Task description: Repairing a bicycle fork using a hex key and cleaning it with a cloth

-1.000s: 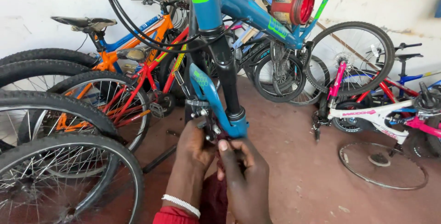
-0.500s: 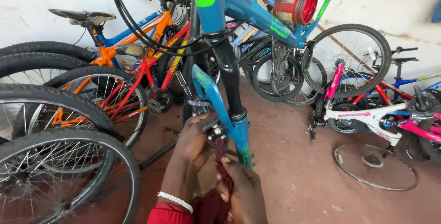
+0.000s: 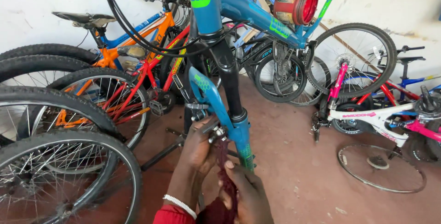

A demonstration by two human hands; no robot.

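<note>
1. Head view: The blue fork leg of the upside-down blue bike hangs mid-frame above the floor. We see our left hand closed around the brake fitting on it.
2. Our right hand grips a dark red cloth; half a second ago it sat lower, so we judge the wiping has moved up toward the fitting.
3. Parked bicycles line the wall.
</note>
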